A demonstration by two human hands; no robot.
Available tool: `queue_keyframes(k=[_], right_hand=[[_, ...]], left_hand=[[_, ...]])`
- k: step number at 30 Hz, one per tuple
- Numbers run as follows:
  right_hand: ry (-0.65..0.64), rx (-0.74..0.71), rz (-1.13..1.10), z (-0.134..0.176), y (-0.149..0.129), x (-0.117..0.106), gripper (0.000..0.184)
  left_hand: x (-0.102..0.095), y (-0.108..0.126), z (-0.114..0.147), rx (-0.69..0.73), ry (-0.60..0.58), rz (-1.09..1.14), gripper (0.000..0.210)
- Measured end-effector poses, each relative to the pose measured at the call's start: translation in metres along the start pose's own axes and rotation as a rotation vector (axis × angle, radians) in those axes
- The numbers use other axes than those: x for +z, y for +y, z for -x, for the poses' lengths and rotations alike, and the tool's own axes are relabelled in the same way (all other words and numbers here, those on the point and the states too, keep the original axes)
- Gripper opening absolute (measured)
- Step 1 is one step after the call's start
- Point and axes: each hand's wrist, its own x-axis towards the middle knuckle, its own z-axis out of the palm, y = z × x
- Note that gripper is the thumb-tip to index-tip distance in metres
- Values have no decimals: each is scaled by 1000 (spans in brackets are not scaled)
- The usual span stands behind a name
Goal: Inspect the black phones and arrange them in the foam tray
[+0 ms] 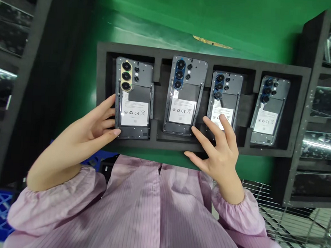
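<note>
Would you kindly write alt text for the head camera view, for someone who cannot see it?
The left hand touches the leftmost of four phones, camera side up in a black tray on a green table; the right hand spreads partly over the third phone.

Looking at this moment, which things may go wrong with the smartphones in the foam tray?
The left hand is at just one side of the leftmost smartphone, which might slip if lifted this way.

The right hand overlaps the white label of the third smartphone from the left; a fingertip might smudge it.

The second smartphone lies askew in the foam tray, so a nudge might scrape its edge.
</note>
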Motion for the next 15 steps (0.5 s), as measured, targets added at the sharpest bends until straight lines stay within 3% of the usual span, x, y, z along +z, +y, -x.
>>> queue_keyframes(k=[5,12,15], right_hand=[[-64,9,30,-3,-2,-6,49],[-113,30,-87,-7,-10,-9,39],[-101,44,-41,-6,-11,-7,45]], left_hand=[[3,5,1,-29,-60,60,102],[5,8,2,-94,-10,32,103],[2,6,4,-69,-3,24,99]])
